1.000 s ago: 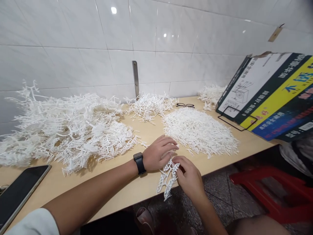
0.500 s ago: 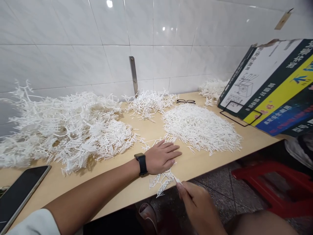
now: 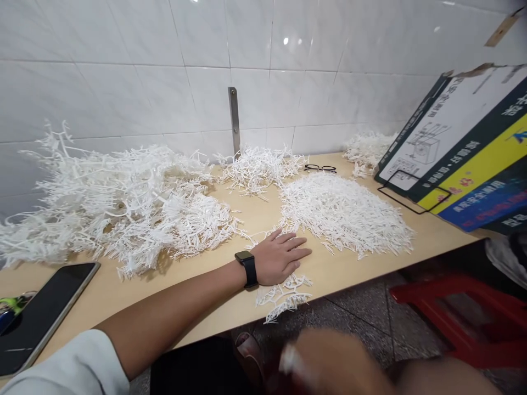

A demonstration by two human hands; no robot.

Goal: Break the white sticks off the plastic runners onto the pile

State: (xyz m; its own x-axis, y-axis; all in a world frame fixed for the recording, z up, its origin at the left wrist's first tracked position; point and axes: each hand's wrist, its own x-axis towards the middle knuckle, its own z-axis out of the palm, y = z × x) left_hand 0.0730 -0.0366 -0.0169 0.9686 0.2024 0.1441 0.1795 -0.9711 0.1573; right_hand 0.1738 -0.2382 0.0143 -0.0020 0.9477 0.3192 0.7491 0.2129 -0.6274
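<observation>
My left hand (image 3: 278, 259) lies palm down near the table's front edge with its fingers stretched out. Part of a white, branching, plastic-looking piece (image 3: 284, 299) shows below the palm and reaches the edge; the hand covers the rest. Below the table edge, my right hand (image 3: 333, 359) is curled and smeared by motion. A blurred whitish patch shows at its fingertips, too unclear to name. Just beyond the left hand lies a broad heap of short white sticks (image 3: 346, 214). To the left is a tall tangle of white branching pieces (image 3: 135, 208).
A smaller white tangle (image 3: 263, 167) and glasses (image 3: 320, 168) lie near the tiled wall. A printed cardboard box (image 3: 457, 148) leans at the right, by a black wire stand (image 3: 411, 204). A phone (image 3: 45, 312) lies at left. A red stool (image 3: 444, 312) stands below.
My right hand has pulled down and away from the branching piece at the table edge. My left hand has stayed flat in place. The view has shifted slightly.
</observation>
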